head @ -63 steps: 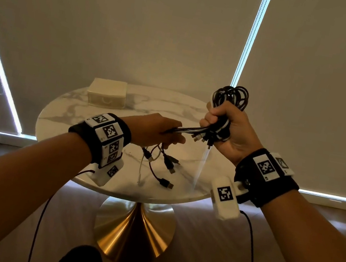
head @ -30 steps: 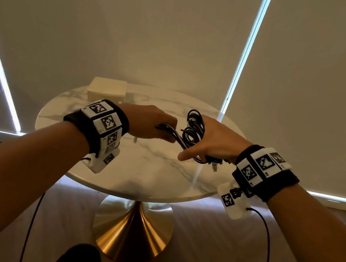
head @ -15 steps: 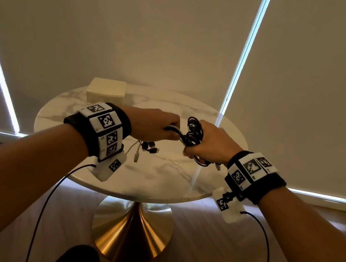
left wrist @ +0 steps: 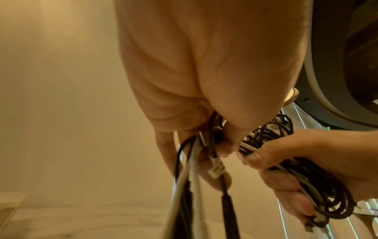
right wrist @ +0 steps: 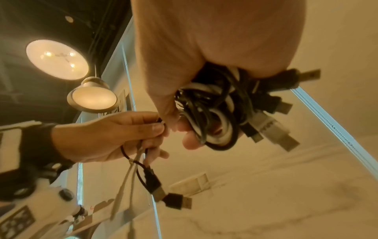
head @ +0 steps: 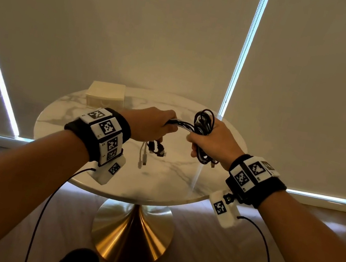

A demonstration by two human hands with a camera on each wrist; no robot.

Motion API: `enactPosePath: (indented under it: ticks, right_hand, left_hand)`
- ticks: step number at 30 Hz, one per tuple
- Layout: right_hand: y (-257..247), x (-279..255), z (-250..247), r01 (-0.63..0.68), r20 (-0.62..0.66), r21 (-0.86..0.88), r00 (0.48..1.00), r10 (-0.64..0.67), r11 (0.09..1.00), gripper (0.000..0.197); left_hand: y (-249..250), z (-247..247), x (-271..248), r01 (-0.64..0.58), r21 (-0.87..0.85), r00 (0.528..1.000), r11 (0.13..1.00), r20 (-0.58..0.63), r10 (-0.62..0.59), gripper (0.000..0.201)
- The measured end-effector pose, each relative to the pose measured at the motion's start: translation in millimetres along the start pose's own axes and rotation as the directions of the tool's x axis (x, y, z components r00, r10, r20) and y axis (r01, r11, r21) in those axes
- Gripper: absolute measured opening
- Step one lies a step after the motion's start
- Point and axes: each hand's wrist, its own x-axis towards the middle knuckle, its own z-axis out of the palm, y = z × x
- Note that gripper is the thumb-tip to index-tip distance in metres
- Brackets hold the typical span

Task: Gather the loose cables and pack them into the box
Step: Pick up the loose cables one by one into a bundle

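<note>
Both hands hold one bunch of black and white cables above the round marble table (head: 158, 181). My right hand (head: 209, 142) grips the coiled part of the cables (head: 203, 122), with loops sticking up past the knuckles and plugs poking out below the fist (right wrist: 286, 142). My left hand (head: 154, 125) grips the straight run of strands (head: 180, 124) just left of the coil. Short plug ends (head: 152, 150) dangle under the left hand (left wrist: 204, 145) over the table. The cream box (head: 105, 96) sits shut at the table's far left, away from both hands.
The table stands on a gold cone pedestal (head: 130, 234) close to drawn window blinds (head: 138, 32). Thin black wires (head: 51, 197) trail from the wrist cameras down past the table's near edge. My knees show at the bottom of the head view.
My right hand came down from its raised position and now sits close beside the left. The loose cable ends hang shorter under the left hand than before, and both hands have risen slightly.
</note>
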Motion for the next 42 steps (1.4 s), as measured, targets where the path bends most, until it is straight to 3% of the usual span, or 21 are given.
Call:
enactPosePath:
  ticks: [3, 8, 12, 19, 22, 27, 33, 37, 42]
  right_hand:
    - [2.4, -0.9, 5.4, -0.022, -0.043, -0.031, 0.999, 0.020, 0.999, 0.026]
    - [4.2, 4.7, 8.0, -0.056, -0.155, 0.044, 0.986, 0.062, 0.997, 0.022]
    - [8.4, 9.4, 5.9, -0.077, -0.244, 0.157, 0.963, 0.114, 0.985, 0.028]
    - [18.8, 4.4, 14.9, -0.109, -0.206, -0.032, 0.973, 0.100, 0.994, 0.032]
    - [21.0, 6.1, 18.1, -0.137, -0.237, 0.119, 0.958, 0.162, 0.983, 0.030]
    - [20.4, 13.1, 16.5, -0.132, -0.309, 0.433, 0.908, 0.284, 0.892, 0.030]
    - [12.4, 9.9, 18.8, -0.105, -0.163, 0.688, 0.941, 0.295, 0.718, 0.019]
    - [11.1, 8.0, 19.4, -0.060, -0.130, 0.706, 0.969, 0.212, 0.706, 0.017]
    - [11.3, 11.1, 19.9, -0.112, -0.024, 0.754, 0.980, 0.199, 0.647, 0.016]
  left_hand:
    - [2.9, 3.9, -1.2, -0.014, -0.010, 0.999, 1.000, -0.031, 0.014, 0.019]
    - [8.5, 6.7, -2.2, -0.028, -0.055, 0.987, 0.998, -0.162, 0.019, 0.024]
    - [12.3, 1.2, 2.2, -0.009, -0.037, 0.987, 0.999, -0.164, 0.003, 0.024]
    - [28.2, -1.4, 3.1, -0.098, 0.036, 0.983, 0.995, -0.151, 0.102, 0.022]
    - [31.7, 5.9, -0.3, -0.100, 0.010, 0.984, 0.995, -0.150, 0.101, 0.026]
    - [37.0, 13.7, -4.3, -0.052, -0.094, 0.993, 0.994, -0.109, 0.042, 0.032]
    - [36.3, 15.5, -5.1, 0.018, -0.274, 0.996, 0.962, -0.083, -0.042, 0.026]
    - [31.9, 13.8, -6.2, -0.007, -0.339, 0.989, 0.941, -0.143, -0.044, 0.027]
    - [26.7, 11.9, 4.7, -0.068, -0.340, 0.973, 0.938, -0.230, -0.013, 0.026]
